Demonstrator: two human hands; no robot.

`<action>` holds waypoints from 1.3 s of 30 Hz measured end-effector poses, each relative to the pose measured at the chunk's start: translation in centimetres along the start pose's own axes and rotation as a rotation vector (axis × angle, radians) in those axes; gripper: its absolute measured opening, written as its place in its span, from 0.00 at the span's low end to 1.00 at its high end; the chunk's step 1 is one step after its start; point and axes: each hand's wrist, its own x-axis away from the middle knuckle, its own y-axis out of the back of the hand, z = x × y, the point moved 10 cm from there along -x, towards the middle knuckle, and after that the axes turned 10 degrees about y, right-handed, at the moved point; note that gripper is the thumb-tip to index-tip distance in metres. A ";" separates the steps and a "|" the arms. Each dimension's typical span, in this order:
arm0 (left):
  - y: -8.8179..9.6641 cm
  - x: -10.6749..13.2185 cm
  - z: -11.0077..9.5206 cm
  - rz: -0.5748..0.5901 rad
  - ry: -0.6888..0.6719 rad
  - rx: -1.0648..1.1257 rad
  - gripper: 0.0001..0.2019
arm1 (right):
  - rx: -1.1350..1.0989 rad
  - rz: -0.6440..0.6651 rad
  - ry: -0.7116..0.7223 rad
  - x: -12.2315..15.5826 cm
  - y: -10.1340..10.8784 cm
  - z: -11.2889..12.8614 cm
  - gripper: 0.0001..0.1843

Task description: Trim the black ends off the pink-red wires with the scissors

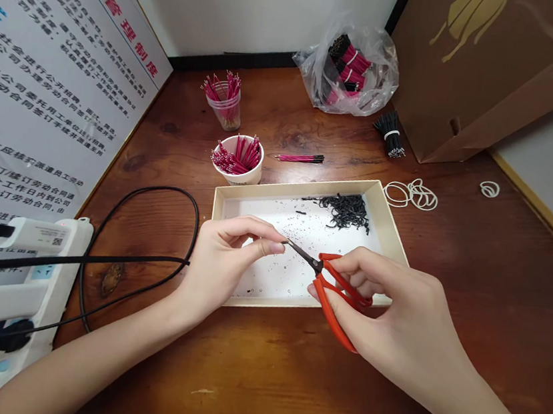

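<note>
My right hand [389, 315] grips a pair of scissors [318, 266] with red handles, thumb and fingers around the loops. Their dark blades point left and up, and the tips touch or nearly touch the fingertips of my left hand [230, 255]. That hand is closed in a pinch; a small dark bit shows at its fingertips, too small to make out. Both hands are over a shallow cream box [394, 231] with a white bottom. Inside, at the far right, lies a heap of short black tube pieces [349, 211], with tiny black rings scattered around.
Behind the box stand a paper cup [243, 175] and a clear plastic cup [231, 117], both full of pink wires. Loose pink-and-black wires [300, 158], a plastic bag [317, 81], a black bundle [390, 134] and rubber bands [421, 196] lie beyond. A power strip [49, 310] and cables sit left.
</note>
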 end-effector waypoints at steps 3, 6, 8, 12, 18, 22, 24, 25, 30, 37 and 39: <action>-0.1 0.0 0.1 0.007 0.002 0.012 0.07 | -0.005 0.006 -0.007 0.0 -0.1 -0.1 0.08; -0.1 0.0 0.2 0.011 0.003 0.017 0.08 | -0.022 0.002 0.004 0.1 -0.1 -0.1 0.07; -0.1 0.1 0.1 0.006 0.006 0.016 0.08 | -0.029 -0.006 0.013 0.1 0.1 0.0 0.07; 0.0 0.1 0.0 0.001 0.010 0.012 0.08 | -0.016 0.001 0.016 0.0 0.1 0.2 0.07; -0.1 0.0 -0.1 0.019 -0.002 0.024 0.09 | -0.013 0.007 0.029 -0.1 -0.1 0.2 0.07; -0.1 0.0 0.1 0.023 -0.009 0.022 0.10 | -0.018 -0.005 0.041 0.0 0.1 0.0 0.07; -0.2 0.1 0.1 0.030 -0.012 0.023 0.10 | -0.021 -0.010 0.047 0.0 0.1 0.0 0.07; -0.2 0.1 0.1 0.035 -0.013 0.023 0.10 | -0.020 -0.010 0.048 0.0 0.1 0.0 0.07; -0.2 0.2 0.0 0.031 -0.009 0.025 0.10 | -0.018 -0.022 0.049 -0.1 0.2 0.2 0.07; -0.1 0.0 0.1 0.027 -0.005 0.033 0.11 | -0.016 -0.030 0.051 0.0 0.2 0.1 0.08; -0.1 -0.1 0.1 0.026 -0.006 0.035 0.11 | -0.017 -0.029 0.050 0.0 0.2 0.1 0.08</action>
